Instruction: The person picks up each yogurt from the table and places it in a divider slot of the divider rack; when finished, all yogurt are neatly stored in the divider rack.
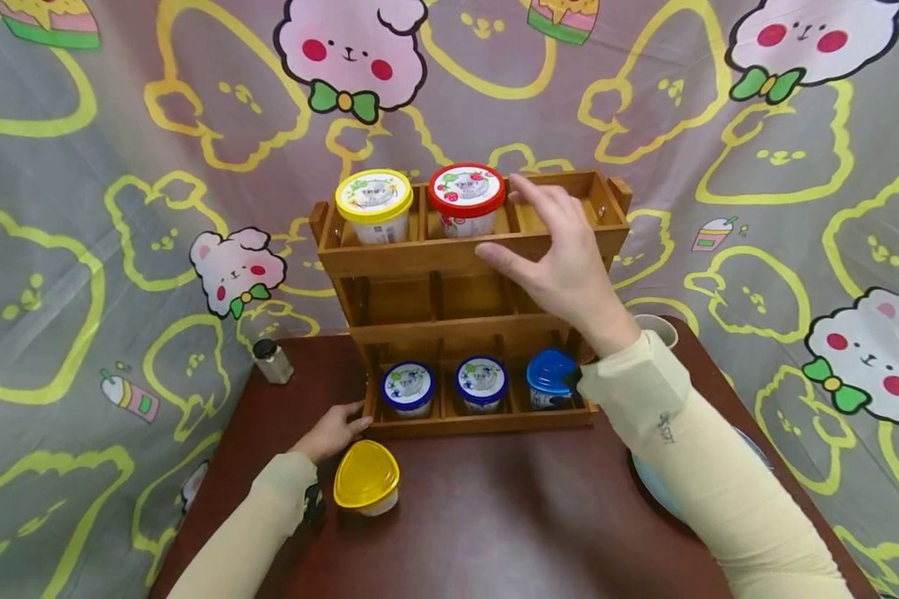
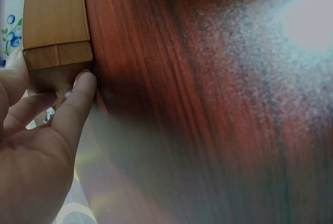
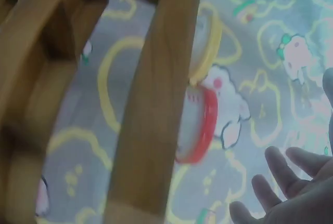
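Note:
A three-tier wooden shelf [image 1: 457,428] stands on the table, divided into compartments. My left hand [image 1: 335,430] holds its lower left corner, thumb at the front end of the wood [image 2: 57,55] and fingers round the side. On the top tier sit a yellow-lidded tub [image 1: 374,204] and, in the middle compartment, a red-lidded tub [image 1: 467,195]. Just right of the red lid is my right hand [image 1: 562,258], thumb and fingers spread with nothing between them. The bottom tier holds two tubs with blue-rimmed lids [image 1: 408,387] and a blue-lidded container [image 1: 550,374].
A yellow-lidded container [image 1: 367,478] is on the table near my left wrist. A black-capped jar [image 1: 271,362] stands left of the shelf. Behind my right forearm are a pale cup [image 1: 659,329] and a partly hidden light-blue round dish [image 1: 655,482]. Patterned cloth [image 1: 757,249] surrounds the table.

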Demonstrator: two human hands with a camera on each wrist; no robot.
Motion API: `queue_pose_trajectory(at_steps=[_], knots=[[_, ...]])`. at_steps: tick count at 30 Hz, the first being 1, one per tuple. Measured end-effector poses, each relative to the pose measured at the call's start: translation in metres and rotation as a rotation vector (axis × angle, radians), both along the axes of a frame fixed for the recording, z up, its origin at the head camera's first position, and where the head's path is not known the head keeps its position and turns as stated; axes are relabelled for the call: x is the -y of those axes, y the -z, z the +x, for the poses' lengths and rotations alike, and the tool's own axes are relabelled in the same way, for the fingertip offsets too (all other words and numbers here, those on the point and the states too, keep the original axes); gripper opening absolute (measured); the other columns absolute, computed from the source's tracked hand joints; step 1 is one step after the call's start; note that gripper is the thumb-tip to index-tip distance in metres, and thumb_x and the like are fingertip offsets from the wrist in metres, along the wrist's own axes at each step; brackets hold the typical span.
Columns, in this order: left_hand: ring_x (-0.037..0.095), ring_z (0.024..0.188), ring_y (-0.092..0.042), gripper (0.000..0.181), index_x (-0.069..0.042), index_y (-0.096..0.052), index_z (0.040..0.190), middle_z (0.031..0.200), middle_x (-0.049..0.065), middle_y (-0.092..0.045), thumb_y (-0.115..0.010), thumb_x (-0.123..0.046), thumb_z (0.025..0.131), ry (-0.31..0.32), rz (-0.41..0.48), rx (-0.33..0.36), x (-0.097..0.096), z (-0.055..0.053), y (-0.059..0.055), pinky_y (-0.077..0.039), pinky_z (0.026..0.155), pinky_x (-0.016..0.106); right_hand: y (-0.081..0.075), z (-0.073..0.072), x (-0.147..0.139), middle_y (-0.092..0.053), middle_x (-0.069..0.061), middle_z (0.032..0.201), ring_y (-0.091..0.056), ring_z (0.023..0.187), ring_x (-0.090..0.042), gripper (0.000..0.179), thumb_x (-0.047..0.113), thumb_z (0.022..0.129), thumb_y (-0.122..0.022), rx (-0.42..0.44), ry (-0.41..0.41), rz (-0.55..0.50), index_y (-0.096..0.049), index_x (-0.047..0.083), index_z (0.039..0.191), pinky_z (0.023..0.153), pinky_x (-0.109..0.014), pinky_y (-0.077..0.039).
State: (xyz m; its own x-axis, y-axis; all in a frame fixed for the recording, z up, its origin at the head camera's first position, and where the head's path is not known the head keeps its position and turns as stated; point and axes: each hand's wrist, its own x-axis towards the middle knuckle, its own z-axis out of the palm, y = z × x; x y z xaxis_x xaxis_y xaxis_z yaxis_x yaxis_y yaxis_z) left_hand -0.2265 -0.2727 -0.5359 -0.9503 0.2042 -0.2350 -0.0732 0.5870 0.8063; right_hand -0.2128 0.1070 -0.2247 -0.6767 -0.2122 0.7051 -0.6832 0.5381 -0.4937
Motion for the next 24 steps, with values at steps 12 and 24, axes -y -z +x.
queue_pose_trajectory(at_steps=[12,24], knots=[[0.037,0.107,-0.065,0.054,0.014,-0.036,0.145,0.142,0.034,-0.045,-0.056,-0.012,0.102,0.040,0.012,-0.011,0.003,-0.005,-0.001,-0.057,0.085,0.043,0.139,0.056,0.042,-0.057,-0.002,0.128,-0.053,0.120,-0.018,0.077,0.033,0.082,-0.083,0.251,-0.209,-0.139,-0.046,0.022,0.149,0.099,-0.041,-0.048],[0.037,0.106,-0.066,0.056,0.013,-0.038,0.145,0.142,0.034,-0.044,-0.057,-0.016,0.102,0.030,-0.052,-0.006,0.000,-0.003,-0.002,-0.056,0.086,0.045,0.269,0.089,0.113,-0.048,-0.012,0.142,-0.046,0.130,-0.032,0.114,0.040,0.071,-0.090,0.704,-0.307,-0.103,-0.018,0.025,0.158,0.107,-0.054,-0.039]])
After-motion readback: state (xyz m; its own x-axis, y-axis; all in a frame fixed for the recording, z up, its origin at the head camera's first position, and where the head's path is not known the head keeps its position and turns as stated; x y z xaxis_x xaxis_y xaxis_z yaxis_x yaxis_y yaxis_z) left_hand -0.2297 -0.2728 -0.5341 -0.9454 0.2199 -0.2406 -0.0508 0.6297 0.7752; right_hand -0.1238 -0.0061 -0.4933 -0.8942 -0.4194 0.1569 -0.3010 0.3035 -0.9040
